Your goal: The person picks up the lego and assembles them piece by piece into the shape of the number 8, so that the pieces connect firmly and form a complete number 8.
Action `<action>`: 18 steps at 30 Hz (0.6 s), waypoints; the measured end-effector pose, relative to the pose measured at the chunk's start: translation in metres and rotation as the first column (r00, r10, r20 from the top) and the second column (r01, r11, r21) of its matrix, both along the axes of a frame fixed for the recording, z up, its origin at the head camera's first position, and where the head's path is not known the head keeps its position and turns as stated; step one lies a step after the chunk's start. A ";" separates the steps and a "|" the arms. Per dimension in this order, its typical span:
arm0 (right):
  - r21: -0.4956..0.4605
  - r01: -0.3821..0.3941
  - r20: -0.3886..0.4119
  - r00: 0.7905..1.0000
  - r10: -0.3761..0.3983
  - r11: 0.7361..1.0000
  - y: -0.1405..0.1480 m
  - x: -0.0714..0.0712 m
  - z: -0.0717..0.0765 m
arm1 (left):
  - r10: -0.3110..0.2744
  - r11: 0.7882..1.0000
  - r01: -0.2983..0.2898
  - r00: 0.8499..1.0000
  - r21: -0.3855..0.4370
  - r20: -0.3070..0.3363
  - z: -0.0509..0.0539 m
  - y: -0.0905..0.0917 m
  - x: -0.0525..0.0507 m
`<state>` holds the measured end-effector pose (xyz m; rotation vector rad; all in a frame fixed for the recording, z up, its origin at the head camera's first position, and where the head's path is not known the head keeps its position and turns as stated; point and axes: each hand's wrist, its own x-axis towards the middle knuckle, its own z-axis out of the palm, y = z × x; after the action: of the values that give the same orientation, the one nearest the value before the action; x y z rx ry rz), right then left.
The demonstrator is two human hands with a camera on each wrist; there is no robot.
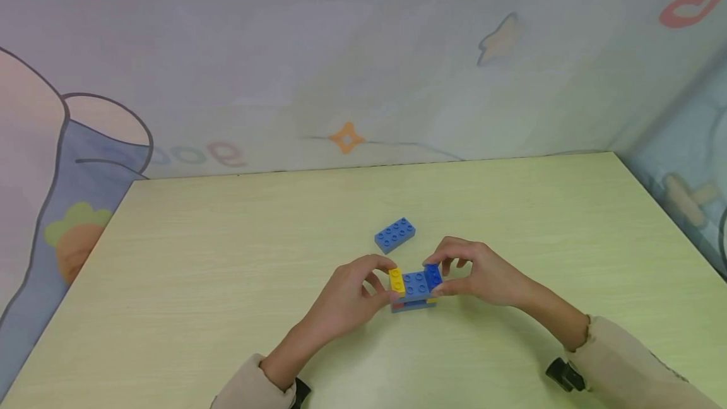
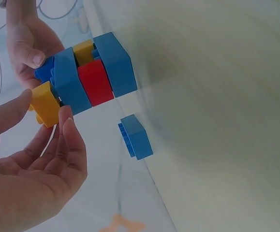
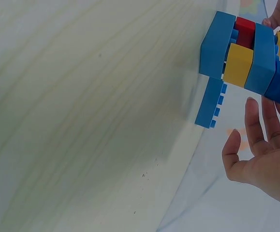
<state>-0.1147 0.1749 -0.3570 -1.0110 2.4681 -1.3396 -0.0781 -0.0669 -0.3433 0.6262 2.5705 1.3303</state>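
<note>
A stack of bricks stands on the table, with a light blue brick across its upper layer. On its left end sits a yellow brick, pinched between thumb and fingers of my left hand. My right hand pinches a dark blue brick at the right end. Lower down, the left wrist view shows a red brick and another yellow brick between two long blue bricks. In the right wrist view that lower yellow brick is nearer, below the dark blue brick's end.
A loose blue brick lies studs up on the table, just behind the stack. A printed cloth hangs behind the table's back edge and at both sides.
</note>
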 end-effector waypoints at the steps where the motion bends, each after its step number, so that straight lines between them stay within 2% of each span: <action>1: 0.003 0.002 0.004 1.000 -0.002 1.000 0.000 0.000 0.000 | 0.003 1.000 -0.003 1.000 0.000 0.003 0.000 0.000 0.000; 10: 0.013 0.005 0.029 1.000 -0.005 1.000 0.000 0.000 0.001 | 0.029 1.000 -0.029 1.000 0.007 -0.012 -0.002 0.002 0.001; 18: 0.002 -0.001 0.016 1.000 0.001 1.000 0.000 0.000 0.000 | 0.018 1.000 -0.018 0.999 0.013 -0.034 -0.002 0.002 0.000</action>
<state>-0.1151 0.1752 -0.3571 -0.9969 2.4568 -1.3397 -0.0780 -0.0646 -0.3457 0.6353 2.6024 1.3544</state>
